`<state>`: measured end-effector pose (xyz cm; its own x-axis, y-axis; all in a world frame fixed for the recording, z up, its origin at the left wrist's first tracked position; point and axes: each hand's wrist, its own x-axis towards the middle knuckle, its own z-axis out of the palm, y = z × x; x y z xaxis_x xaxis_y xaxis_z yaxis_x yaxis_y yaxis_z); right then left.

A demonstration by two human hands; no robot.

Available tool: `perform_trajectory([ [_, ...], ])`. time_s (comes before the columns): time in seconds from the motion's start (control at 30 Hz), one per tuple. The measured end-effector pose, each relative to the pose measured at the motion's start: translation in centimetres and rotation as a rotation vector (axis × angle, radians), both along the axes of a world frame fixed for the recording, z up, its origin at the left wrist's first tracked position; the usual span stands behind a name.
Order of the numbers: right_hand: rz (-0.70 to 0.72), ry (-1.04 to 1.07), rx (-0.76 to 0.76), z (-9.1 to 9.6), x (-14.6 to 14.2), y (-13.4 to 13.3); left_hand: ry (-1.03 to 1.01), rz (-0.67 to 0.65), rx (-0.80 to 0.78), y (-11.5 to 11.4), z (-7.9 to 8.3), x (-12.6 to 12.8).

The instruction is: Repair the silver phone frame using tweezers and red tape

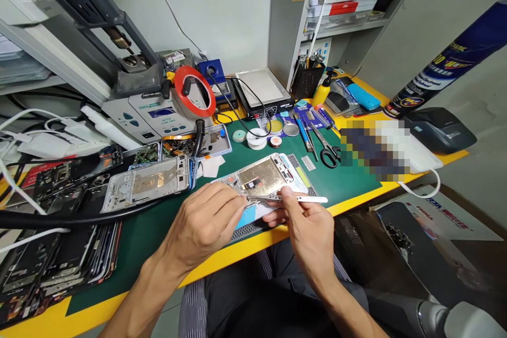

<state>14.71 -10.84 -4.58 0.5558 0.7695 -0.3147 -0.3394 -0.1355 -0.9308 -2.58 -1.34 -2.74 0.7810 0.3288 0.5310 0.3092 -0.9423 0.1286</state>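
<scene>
My right hand (307,222) grips a pair of white-handled tweezers (312,199) between thumb and fingers. Their metal tips point left, low over an opened phone (266,170) whose metal plate and inner parts lie exposed. My left hand (209,222) is closed in a pinch at the phone's near left corner, close to the tweezer tips; whatever its fingertips hold is too small to make out. Beneath the phone lies a blue and white pad (249,214) on a grey perforated mat (240,233). My left fingers cover part of the phone's left end.
Phone frames (148,182) and stacked phone parts (59,253) crowd the left side. Scissors (328,150), solder spools (256,139) and a magnifier-like round tin (291,129) sit beyond the phone. A hot-air station (144,116) and a heating plate (263,90) stand behind. A spray can (443,63) rises at right.
</scene>
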Motion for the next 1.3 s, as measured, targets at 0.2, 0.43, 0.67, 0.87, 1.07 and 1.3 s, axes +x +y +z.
perform_trajectory([
  [0.2,0.001,0.002,0.01,0.01,0.03,-0.01,-0.002,0.003,-0.002,0.07,-0.07,0.01],
  [0.43,0.001,0.008,0.016,0.18,0.04,-0.13,0.01,-0.008,0.002,0.12,-0.01,0.04],
  [0.67,-0.007,0.023,0.023,0.19,-0.01,-0.31,0.02,-0.017,-0.001,0.25,-0.14,-0.08],
  [0.87,-0.016,0.03,0.028,0.11,0.19,-0.34,0.018,-0.024,0.006,0.15,-0.22,-0.19],
  [1.07,-0.009,0.035,0.036,0.09,0.13,-0.33,0.021,-0.037,0.014,0.22,-0.2,-0.16],
  [1.3,-0.011,0.034,0.024,0.16,0.33,-0.33,0.032,-0.05,0.018,0.33,-0.24,0.01],
])
